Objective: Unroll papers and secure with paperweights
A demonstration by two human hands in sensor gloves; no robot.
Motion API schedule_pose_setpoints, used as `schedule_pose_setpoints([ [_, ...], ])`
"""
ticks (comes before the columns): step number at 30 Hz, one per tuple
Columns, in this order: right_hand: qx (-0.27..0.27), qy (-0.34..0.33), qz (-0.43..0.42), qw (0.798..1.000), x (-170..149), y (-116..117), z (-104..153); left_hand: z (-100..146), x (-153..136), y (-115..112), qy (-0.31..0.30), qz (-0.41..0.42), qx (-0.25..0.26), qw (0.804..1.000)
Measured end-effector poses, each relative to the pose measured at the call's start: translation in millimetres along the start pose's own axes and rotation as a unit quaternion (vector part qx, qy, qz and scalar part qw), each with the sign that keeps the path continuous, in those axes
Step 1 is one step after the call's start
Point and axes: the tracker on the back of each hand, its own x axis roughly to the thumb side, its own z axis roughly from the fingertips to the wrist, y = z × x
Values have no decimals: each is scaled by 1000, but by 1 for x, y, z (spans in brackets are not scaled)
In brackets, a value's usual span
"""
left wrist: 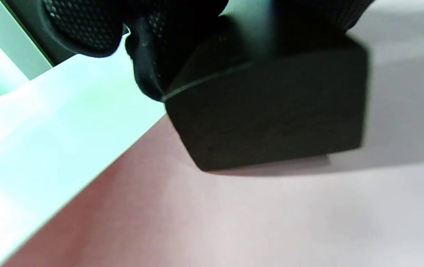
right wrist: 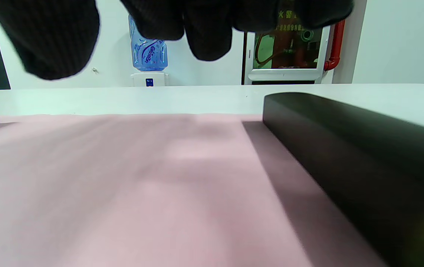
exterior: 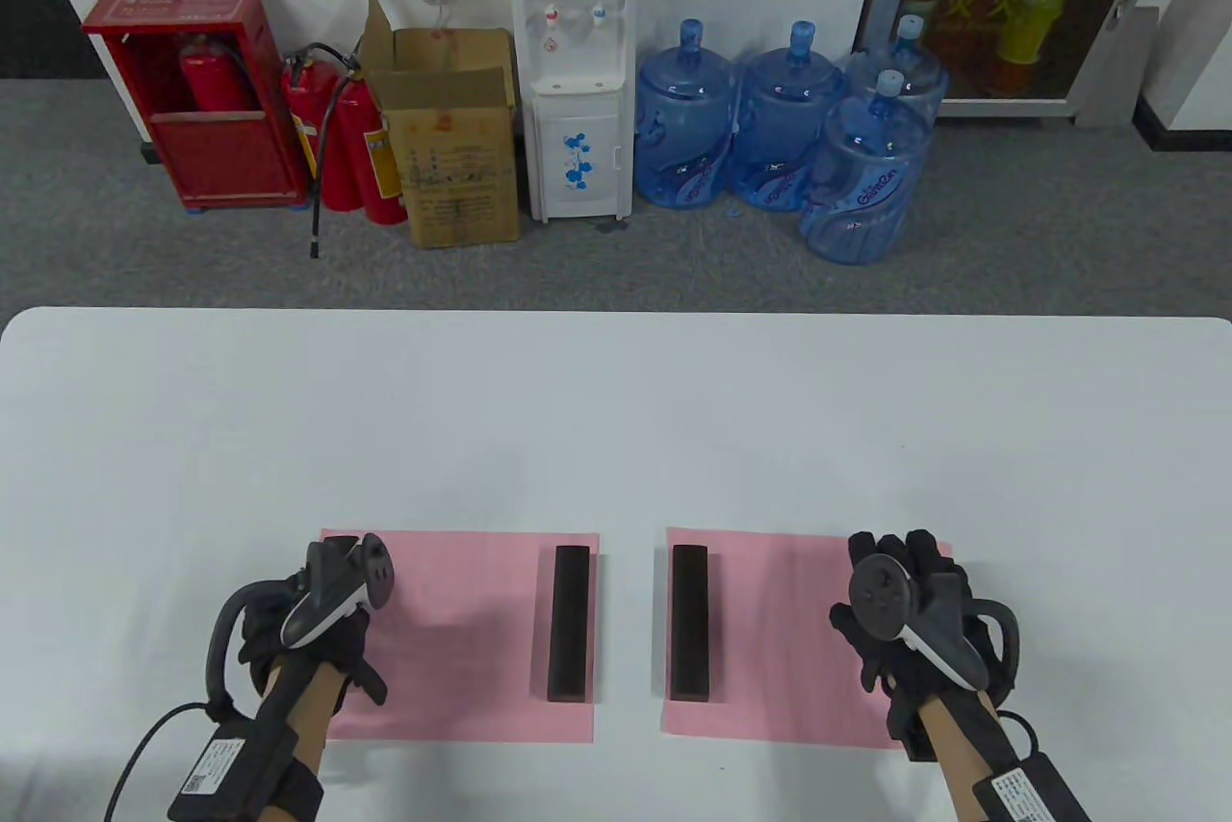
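Observation:
Two pink papers lie flat near the table's front edge, the left paper [exterior: 457, 634] and the right paper [exterior: 789, 639]. A dark paperweight bar [exterior: 569, 623] lies along the left paper's right edge, and another bar [exterior: 689, 622] lies along the right paper's left edge. My left hand [exterior: 337, 596] is over the left paper's left edge. In the left wrist view its fingers [left wrist: 152, 48] grip a third dark paperweight [left wrist: 271, 111] that sits at the paper [left wrist: 197, 222]. My right hand [exterior: 876, 577] hovers open over the right paper's right edge. A fourth paperweight [right wrist: 364, 155] lies there below its fingers [right wrist: 204, 33].
The white table [exterior: 616, 418] stretches bare beyond the papers. On the floor behind it stand a water dispenser [exterior: 573, 62], blue water jugs [exterior: 780, 119], a cardboard box [exterior: 452, 139] and red fire extinguishers [exterior: 346, 139].

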Motion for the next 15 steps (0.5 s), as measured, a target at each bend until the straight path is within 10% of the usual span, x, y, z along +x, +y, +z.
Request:
schedule_pose_setpoints([
  [7,5,-2,1,1000,0,0,0,7,-1,2,9,-28,-23,999],
  [15,13,-3,2,1000,1,0,1,55,10,47,-77,87,97,988],
])
